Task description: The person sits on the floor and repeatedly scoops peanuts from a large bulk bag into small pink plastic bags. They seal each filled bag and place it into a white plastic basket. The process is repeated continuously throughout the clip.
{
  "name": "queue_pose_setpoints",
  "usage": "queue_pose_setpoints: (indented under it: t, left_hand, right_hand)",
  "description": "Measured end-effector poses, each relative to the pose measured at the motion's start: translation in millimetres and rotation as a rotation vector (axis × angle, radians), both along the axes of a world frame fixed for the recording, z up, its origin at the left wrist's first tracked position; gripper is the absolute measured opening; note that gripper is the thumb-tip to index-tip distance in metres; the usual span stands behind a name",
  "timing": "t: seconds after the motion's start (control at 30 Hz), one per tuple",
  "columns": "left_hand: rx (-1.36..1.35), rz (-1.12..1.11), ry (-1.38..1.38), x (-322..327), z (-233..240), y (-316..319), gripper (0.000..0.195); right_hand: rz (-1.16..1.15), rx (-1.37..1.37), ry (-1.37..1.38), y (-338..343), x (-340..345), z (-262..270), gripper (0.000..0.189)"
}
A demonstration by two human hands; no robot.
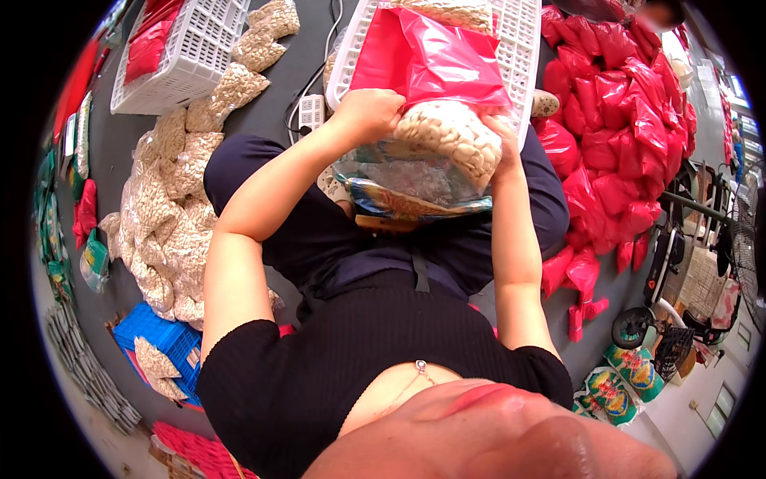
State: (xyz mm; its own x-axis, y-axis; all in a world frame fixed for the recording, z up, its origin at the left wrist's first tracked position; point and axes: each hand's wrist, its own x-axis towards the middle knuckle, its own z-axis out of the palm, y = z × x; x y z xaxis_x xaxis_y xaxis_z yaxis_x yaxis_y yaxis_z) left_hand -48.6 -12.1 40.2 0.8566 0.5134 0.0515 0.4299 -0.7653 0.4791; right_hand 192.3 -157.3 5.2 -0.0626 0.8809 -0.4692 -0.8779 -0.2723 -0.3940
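Between my two hands is a clear plastic bag of pale, flat seeds or beans [455, 141], partly inside a red plastic bag [452, 66]. My left hand [374, 114] grips the edge of the bags at their left side. At the right side my right hand [505, 143] holds the clear bag, its fingers partly hidden by the plastic. Both bags lie over the near end of an upturned-looking white plastic crate [520, 42]. Below them, at my lap, is an open clear bag with a colourful printed edge [413, 200].
Filled clear bags [173, 227] are heaped on the floor at left, beside a white crate [197, 54] and a blue crate [158, 341]. A power strip [312, 112] with cables lies near my left knee. Filled red bags [610, 132] are piled at right. Part of another person shows at top right.
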Motion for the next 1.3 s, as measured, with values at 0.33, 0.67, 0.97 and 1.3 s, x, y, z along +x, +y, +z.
queue_pose_setpoints:
  t: [0.33, 0.67, 0.97, 1.3]
  left_hand:
    - [-0.231, -0.038, -0.124, 5, -25, -127, 0.014]
    - [-0.326, -0.346, 0.045, -15, -66, -146, 0.016]
    - [-0.257, 0.015, 0.473, -43, -4, -116, 0.039]
    - [-0.003, -0.126, -0.203, 65, 29, -130, 0.024]
  right_hand:
    - [-0.496, 0.311, 0.258, -26, -68, -8, 0.045]
    - [-0.437, 0.209, 0.245, 22, -88, -10, 0.041]
    - [-0.273, 0.074, -0.258, 12, -86, -24, 0.038]
    - [-0.012, -0.131, -1.346, -108, 33, -30, 0.035]
